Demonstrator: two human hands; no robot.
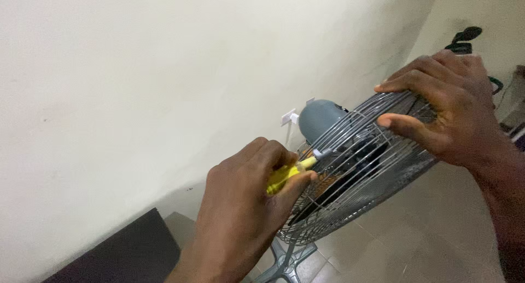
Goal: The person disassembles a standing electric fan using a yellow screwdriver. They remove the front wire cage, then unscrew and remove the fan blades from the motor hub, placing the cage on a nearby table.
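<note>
A standing fan with a grey wire cage (350, 179) and a grey motor housing (318, 119) is tilted in front of me. My left hand (246, 212) grips a yellow-handled screwdriver (287, 173), its tip reaching into the cage near the hub. My right hand (448, 108) clasps the upper rim of the cage, fingers curled over the wires and thumb pressed on the front. Dark fan blades (355, 168) show through the wires.
A pale wall (164, 69) fills the left and back, with a white wall socket (288, 118) behind the motor. The fan's grey base (287, 258) stands on a tiled floor (415, 239). A dark flat object (131, 250) lies low left. Dark cables (465, 39) hang top right.
</note>
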